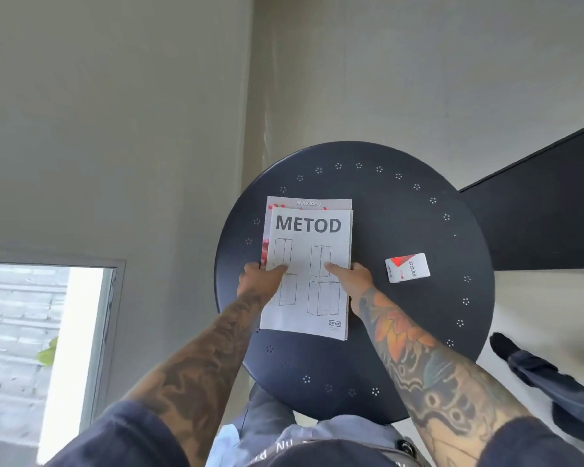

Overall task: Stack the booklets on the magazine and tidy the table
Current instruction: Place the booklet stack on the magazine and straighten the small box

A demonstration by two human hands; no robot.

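Nearest: my dark blue sleeves and both bare forearms reach over the near rim of the round dark metal table (pixel 402 332) with small perforated dot clusters around its edge.

My left hand (pixel 262 279) grips the left edge of the white "METOD" assembly booklet (pixel 312 251), thumb flat on the cover, fingers curled under and out of sight. My right hand (pixel 356 278) holds the right edge the same way, thumb on the cover, fingers hidden beneath. Whether the booklet lies fully flat or is slightly lifted, I cannot tell.

The booklet lies over the red-and-white "New Idea" magazine (pixel 309 203), near the table's middle; only the magazine's far strip and left margin show.

To the right, well apart from the stack, lies a small white-and-red "VESS" box (pixel 408 267).

Beyond: pale grey wall.
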